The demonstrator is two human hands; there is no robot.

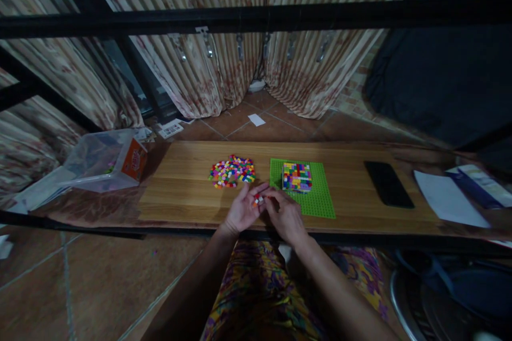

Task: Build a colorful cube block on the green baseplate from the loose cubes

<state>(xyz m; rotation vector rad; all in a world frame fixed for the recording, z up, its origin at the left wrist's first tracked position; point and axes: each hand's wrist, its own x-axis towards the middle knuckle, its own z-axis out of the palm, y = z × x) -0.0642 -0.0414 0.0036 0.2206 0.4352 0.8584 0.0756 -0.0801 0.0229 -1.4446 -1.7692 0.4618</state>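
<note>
Small bricks point(258, 200) held on opened left hand point(244, 210), right hand point(286, 214) curled beside, its grip not discernible, brick block point(296, 177) set on green baseplate point(321, 203), brick pile point(233, 170) spread on table point(180, 186).

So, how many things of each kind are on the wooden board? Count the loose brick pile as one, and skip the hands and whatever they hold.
Brick pile: 1
Green plate: 1
Brick block: 1
Black slab: 1
Total: 4
</note>
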